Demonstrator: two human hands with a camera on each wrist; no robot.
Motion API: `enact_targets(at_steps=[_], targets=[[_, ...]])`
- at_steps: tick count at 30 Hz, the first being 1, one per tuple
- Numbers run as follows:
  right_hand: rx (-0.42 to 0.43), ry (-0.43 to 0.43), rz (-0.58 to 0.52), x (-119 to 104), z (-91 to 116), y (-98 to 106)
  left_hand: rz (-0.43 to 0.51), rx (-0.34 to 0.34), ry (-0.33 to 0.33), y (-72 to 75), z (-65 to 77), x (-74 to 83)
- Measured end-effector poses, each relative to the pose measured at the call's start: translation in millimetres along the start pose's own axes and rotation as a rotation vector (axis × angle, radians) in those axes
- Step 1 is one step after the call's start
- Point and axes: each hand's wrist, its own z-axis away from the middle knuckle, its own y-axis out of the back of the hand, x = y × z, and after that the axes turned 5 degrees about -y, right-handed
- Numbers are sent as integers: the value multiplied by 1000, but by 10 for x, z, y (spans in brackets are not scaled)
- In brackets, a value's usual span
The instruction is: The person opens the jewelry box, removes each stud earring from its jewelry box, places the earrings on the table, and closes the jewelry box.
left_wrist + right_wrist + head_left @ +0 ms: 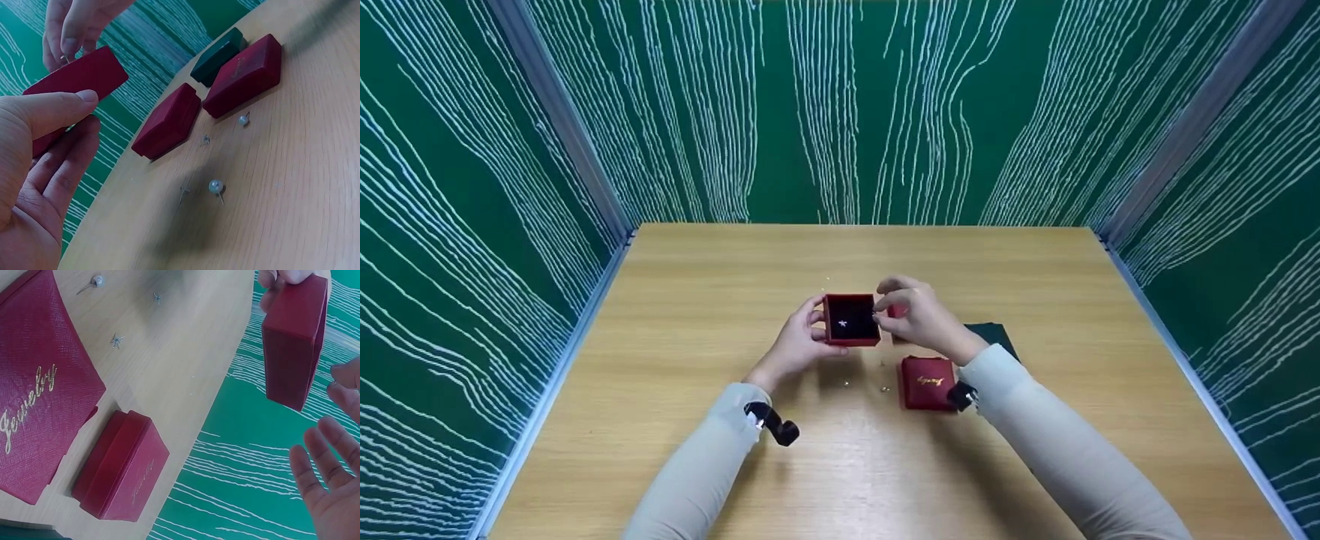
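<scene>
My left hand grips a small red jewelry box by its side, raised above the table. Its black inside faces up in the head view and holds a small star-shaped earring. At the box's right edge is my right hand, thumb and forefinger together. In the left wrist view a tiny metallic piece, seemingly an earring, shows at those fingertips; its shape is too small to tell. On the table below lie pearl stud earrings and star-shaped stud earrings.
A larger red box with gold lettering lies by the right sleeve. Behind it are a smaller red box and a dark green box. Green panels with white lines enclose the wooden table.
</scene>
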Motion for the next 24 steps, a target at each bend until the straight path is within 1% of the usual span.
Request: enact_targets(at_steps=[4, 8, 14, 19, 24], targets=[[15, 37, 10, 21, -13, -4, -27, 11, -12, 48, 7, -20], [29, 54, 1, 75, -29, -23, -24, 31, -3, 108, 29, -36], [6, 5, 24, 192, -15, -64, -46, 57, 13, 191, 69, -51], [-25, 12, 49, 317, -8, -141, -53, 67, 10, 221, 83, -61], [-70, -45, 69, 439, 10, -261, -45, 73, 15, 229, 98, -56]])
